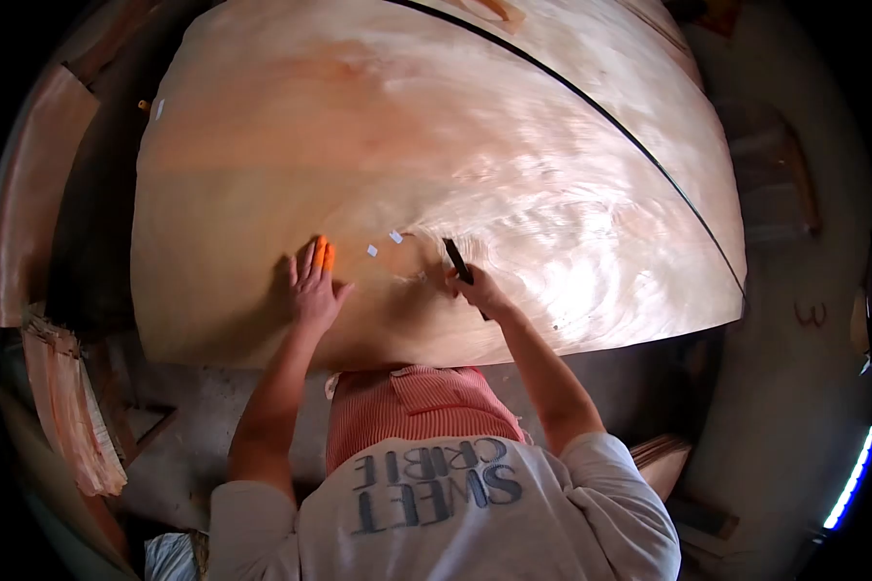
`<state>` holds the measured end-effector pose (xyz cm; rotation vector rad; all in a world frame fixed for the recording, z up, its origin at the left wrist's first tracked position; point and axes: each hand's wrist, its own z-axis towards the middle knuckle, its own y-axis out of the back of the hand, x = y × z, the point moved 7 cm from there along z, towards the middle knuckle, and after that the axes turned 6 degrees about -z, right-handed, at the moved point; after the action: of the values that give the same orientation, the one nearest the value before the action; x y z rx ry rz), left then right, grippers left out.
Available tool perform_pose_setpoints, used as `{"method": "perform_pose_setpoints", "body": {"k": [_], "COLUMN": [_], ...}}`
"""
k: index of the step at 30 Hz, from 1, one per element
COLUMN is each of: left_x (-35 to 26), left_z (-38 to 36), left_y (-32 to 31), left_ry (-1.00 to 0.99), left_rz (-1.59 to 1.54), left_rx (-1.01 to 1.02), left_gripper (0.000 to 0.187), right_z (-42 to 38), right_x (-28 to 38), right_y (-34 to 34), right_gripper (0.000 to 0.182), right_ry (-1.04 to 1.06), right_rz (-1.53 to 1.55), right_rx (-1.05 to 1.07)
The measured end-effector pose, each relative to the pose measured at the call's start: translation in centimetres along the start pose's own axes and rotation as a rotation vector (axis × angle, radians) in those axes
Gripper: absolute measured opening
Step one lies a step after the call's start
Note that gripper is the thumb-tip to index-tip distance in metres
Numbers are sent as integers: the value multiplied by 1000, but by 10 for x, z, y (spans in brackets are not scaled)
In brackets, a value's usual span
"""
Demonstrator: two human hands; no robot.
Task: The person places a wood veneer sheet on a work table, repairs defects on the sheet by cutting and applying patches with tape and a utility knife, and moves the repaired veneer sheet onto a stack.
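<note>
A large sheet of pale wood veneer (262,213) with swirling grain covers the work surface before me. My left hand (317,290) lies flat on it, fingers spread, with orange coverings on two fingertips. In my right hand (477,290) is a slim black tool (457,259), its far end close over the sheet; its working tip is too small to make out. Between my hands are two small whitish patches, one patch (372,251) nearer my left hand and another patch (396,236) farther out. Beside them shows a darker, rounded mark in the grain.
A long thin black strip (571,85) curves across the sheet's far right side. Stacked veneer strips (68,407) stand at the left, below a brown panel (44,194). More wood sheets (661,457) are low on the right. A bright light tube (850,477) glows at the right edge.
</note>
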<state>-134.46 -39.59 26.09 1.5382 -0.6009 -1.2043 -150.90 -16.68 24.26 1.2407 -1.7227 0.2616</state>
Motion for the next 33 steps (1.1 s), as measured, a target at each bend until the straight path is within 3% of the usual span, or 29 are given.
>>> {"method": "perform_pose_setpoints", "body": {"k": [4, 10, 13, 15, 19, 21, 25, 28, 33], "left_x": [-7, -7, -24, -55, -125, -137, -137, -134, -132], "left_z": [-32, -92, -60, -12, 85, 114, 119, 120, 120], "left_y": [13, 31, 30, 26, -8, -27, -43, -46, -43], "left_ry": [7, -58, -108, -196, -310, -333, -347, -369, -378], "left_rz": [36, 13, -141, -265, -277, -216, -234, -254, -307], "left_rx": [169, 256, 226, 104, -6, -33, -68, -108, -160], "left_gripper": [72, 66, 64, 63, 60, 58, 54, 36, 27], "right_z": [-30, -41, -36, -26, 8, 38, 68, 75, 92], "right_x": [0, 4, -19, -20, 15, -1, 4, 17, 30], "right_y": [15, 27, 33, 38, 54, 63, 77, 82, 84], "right_gripper": [19, 17, 17, 17, 19, 21, 25, 26, 25], "right_ry": [-141, -154, -113, -107, -62, -15, -33, -94, -130], "right_rz": [113, 165, 205, 267, 181, 172, 109, 54, -192], "right_rx": [-9, -69, -149, -209, -285, -357, -433, -480, -503]}}
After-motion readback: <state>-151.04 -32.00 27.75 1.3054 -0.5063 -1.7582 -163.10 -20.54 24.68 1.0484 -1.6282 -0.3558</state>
